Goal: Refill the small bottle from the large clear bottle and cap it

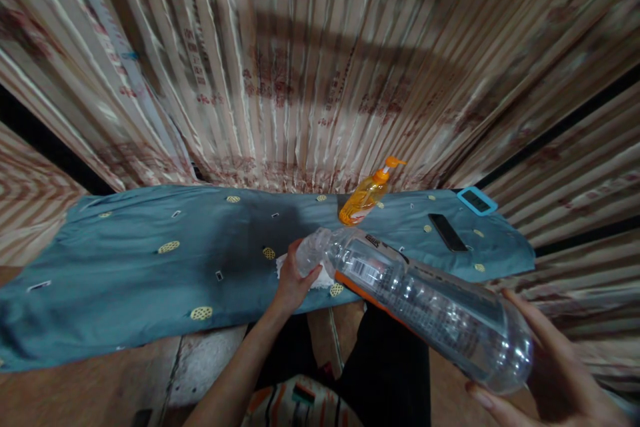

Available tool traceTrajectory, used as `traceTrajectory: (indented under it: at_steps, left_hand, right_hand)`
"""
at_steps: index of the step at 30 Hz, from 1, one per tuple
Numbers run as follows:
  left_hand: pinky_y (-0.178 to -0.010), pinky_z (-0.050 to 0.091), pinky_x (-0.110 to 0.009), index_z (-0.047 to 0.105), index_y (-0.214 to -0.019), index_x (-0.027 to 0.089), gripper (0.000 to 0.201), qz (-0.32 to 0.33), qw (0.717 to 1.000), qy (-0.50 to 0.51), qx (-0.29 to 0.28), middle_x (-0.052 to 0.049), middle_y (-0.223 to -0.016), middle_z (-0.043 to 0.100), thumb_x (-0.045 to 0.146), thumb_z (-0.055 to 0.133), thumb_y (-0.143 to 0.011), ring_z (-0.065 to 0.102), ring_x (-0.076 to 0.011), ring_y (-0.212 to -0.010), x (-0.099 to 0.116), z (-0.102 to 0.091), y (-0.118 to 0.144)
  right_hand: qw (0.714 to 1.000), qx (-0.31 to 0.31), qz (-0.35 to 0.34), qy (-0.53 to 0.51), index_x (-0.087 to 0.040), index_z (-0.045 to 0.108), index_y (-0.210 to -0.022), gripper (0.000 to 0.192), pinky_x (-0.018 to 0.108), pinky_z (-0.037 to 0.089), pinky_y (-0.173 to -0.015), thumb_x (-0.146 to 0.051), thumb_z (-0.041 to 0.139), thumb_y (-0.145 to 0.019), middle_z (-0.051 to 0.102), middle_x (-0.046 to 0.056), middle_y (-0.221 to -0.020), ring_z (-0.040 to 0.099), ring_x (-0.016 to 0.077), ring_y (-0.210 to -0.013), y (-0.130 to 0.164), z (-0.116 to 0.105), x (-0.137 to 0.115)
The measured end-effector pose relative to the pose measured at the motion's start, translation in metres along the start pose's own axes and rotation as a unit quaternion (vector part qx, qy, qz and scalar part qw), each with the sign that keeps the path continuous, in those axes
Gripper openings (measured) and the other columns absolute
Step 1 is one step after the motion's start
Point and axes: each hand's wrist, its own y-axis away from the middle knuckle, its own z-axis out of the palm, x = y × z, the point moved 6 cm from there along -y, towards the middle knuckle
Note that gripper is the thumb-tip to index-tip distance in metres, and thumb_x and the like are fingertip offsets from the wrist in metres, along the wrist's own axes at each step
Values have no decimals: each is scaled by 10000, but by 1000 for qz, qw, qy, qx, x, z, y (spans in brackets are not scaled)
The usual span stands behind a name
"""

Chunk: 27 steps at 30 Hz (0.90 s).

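A large clear plastic bottle [420,297] is held tilted over the near edge of the blue-clothed desk [125,260]. Its neck, at ten o'clock, is gripped by the left hand [293,280], fingers clamped around it over a white cloth [320,277]. Its base, at four o'clock, is cupped by the right hand [555,373], fingers curled on it. An orange pump bottle [365,195] stands at twelve o'clock.

Left forearm reaches forward and up from lower centre, wrist nearly straight. Left hand [293,280] curled, fingers wrapped over top, thumb underneath, closed in grip. Right hand [537,367] low at right, close to camera, palm turned up and inward, fingers spread and long, thumb at lower edge, cupping from below. Hands well apart, right lower and nearer than left.
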Motion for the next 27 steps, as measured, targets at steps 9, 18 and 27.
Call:
traceTrajectory:
  at_steps: [9, 18, 27]
  left_hand:
    - [-994, 568, -496, 532, -1259, 189, 605, 0, 1000, 8, -6, -107, -1173, 714, 310, 772, -717, 713, -305, -1090, 2, 0, 0]
    - [-1010, 568, -480, 527, -1267, 204, 609, -5, 1000, 12, -3, -85, -1175, 715, 337, 758, -719, 713, -286, -1099, -1, 2, 0]
    - [-1009, 561, -483, 534, -1262, 194, 593, -13, 1000, 7, -5, -100, -1189, 715, 337, 752, -729, 707, -288, -1096, 0, 0, 1]
  right_hand:
    - [999, -13, -34, 23, -422, 393, -1579, 887, 175, 412, -1083, -428, 800, -791, 505, -98, -1593, 540, 158, -1409, -5, -1, -9]
    - [1000, -9, -21, 21, -340, 390, -1598, 911, 214, 406, -1115, -441, 803, -792, 476, -36, -1623, 523, 205, -1435, -1, 0, 8]
    - [999, 22, 37, -6, -390, 454, -1553, 911, 208, 392, -1139, -502, 843, -737, 504, -58, -1602, 499, 211, -1454, 4, 1, 6]
